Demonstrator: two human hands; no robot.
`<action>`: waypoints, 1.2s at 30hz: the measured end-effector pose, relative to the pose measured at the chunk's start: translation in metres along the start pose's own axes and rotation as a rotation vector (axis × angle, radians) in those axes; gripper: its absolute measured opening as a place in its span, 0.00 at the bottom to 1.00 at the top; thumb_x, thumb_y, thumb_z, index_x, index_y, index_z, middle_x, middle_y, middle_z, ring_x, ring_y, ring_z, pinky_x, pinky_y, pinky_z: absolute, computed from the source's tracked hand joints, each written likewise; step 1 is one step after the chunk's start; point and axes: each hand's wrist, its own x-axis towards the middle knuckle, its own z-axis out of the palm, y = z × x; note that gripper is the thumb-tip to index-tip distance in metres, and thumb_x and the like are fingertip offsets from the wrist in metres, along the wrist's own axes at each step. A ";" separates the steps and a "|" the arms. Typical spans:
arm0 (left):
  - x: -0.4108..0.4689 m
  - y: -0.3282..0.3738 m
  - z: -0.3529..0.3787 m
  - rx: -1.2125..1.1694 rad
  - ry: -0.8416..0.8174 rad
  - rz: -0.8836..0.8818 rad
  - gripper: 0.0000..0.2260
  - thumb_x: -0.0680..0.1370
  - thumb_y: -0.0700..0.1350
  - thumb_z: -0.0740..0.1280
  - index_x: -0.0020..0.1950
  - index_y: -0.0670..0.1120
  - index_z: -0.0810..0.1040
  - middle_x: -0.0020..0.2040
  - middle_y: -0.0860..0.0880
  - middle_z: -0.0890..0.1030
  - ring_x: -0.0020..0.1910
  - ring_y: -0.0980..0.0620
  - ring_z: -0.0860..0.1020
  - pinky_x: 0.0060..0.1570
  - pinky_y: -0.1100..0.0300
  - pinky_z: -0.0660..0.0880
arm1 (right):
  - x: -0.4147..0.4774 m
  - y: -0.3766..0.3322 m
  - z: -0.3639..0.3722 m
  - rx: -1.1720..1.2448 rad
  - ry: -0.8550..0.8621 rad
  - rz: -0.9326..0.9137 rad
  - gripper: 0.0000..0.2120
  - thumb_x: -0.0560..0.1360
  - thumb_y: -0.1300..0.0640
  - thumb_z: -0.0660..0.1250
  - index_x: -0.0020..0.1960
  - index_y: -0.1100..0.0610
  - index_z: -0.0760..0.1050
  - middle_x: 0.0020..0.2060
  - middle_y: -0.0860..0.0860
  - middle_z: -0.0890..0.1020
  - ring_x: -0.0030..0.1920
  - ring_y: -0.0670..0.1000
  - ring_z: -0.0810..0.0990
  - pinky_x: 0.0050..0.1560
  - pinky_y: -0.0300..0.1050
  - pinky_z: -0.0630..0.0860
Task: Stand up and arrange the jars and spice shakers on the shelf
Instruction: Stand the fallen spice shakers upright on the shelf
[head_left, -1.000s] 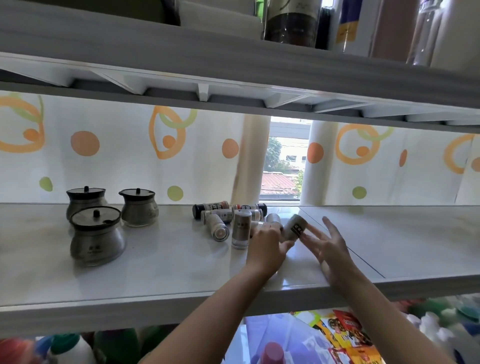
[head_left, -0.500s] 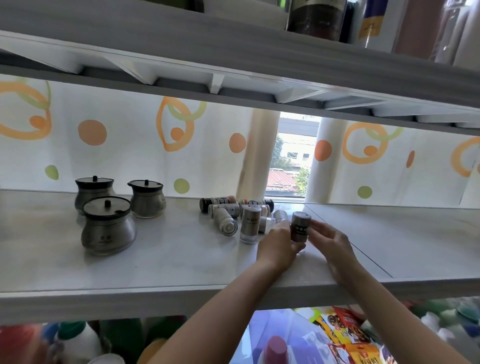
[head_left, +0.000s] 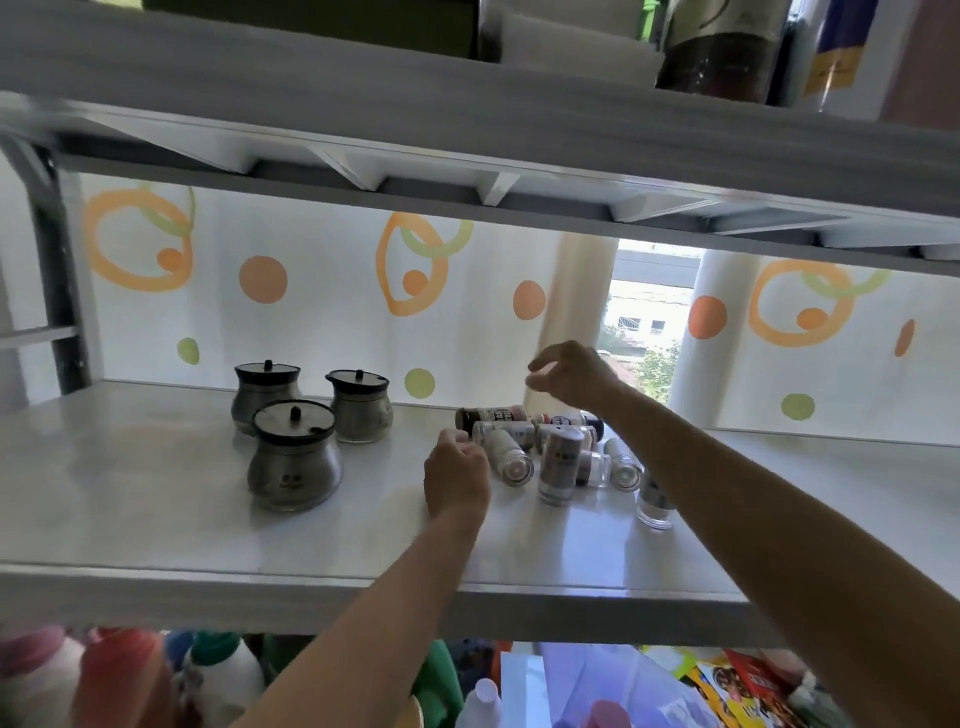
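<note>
Shelf (head_left: 156, 519) carries three lidded metal jars (head_left: 294, 457) upright at its left and a heap of lying spice shakers (head_left: 511, 457) at its middle. A tall shaker (head_left: 560, 462) stands upright against the heap. A second upright shaker (head_left: 653, 504) is partly hidden by the right forearm. The right hand (head_left: 571, 376) hovers above the heap, grip released and empty. The left hand (head_left: 457, 478) is curled beside a lying shaker; I cannot tell whether its grip holds anything.

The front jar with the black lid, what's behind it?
A left jar and a right jar, both lidded. The front jar covers part of their lower bodies.
</note>
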 end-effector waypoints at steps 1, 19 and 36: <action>0.000 -0.001 0.001 0.026 -0.040 0.014 0.15 0.77 0.40 0.57 0.61 0.44 0.76 0.59 0.41 0.80 0.59 0.42 0.76 0.54 0.57 0.71 | 0.010 -0.005 0.010 -0.120 -0.122 0.012 0.11 0.71 0.53 0.69 0.50 0.58 0.81 0.47 0.55 0.83 0.49 0.54 0.80 0.55 0.48 0.77; 0.037 -0.017 -0.015 -0.083 -0.353 0.086 0.33 0.61 0.58 0.72 0.64 0.48 0.75 0.50 0.43 0.84 0.52 0.45 0.81 0.58 0.47 0.76 | 0.038 -0.035 0.063 -0.281 -0.602 0.218 0.14 0.72 0.57 0.71 0.37 0.61 0.67 0.35 0.52 0.83 0.27 0.45 0.76 0.34 0.35 0.68; 0.053 -0.031 -0.058 -0.324 -0.360 0.069 0.32 0.71 0.30 0.71 0.72 0.42 0.65 0.59 0.37 0.78 0.50 0.43 0.80 0.45 0.56 0.79 | -0.008 -0.047 0.100 0.659 -0.289 0.423 0.15 0.67 0.63 0.75 0.39 0.65 0.68 0.36 0.57 0.78 0.45 0.58 0.81 0.47 0.49 0.80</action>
